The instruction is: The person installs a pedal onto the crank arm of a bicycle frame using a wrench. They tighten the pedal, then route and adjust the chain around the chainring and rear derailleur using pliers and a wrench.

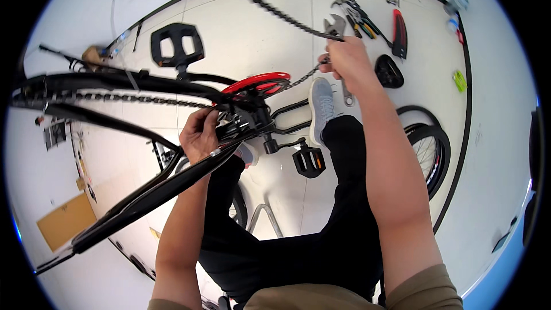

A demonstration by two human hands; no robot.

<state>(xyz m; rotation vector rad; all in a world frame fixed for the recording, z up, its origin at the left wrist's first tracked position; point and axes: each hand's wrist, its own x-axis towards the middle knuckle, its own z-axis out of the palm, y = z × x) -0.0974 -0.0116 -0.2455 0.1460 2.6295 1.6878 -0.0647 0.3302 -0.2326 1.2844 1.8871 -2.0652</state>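
My right hand (349, 63) is closed on a dark bicycle chain (270, 7), held out to the right of a black bicycle frame (155, 185). From that hand one run climbs to the upper left, and another drops to the red chainring (261, 83). The chain's rear run stretches left along the frame. My left hand (201, 133) pinches beside the chainring, where this run reaches it; its fingertips are partly hidden. Two black pedals, the upper pedal (177, 46) and the lower pedal (309, 161), sit on the cranks.
An adjustable wrench (335, 25) lies on the floor behind my right hand. Beyond it are several hand tools (360, 18), a red and black fender-like piece (399, 33) and a black saddle (389, 71). A wheel (427, 155) lies right of my right forearm.
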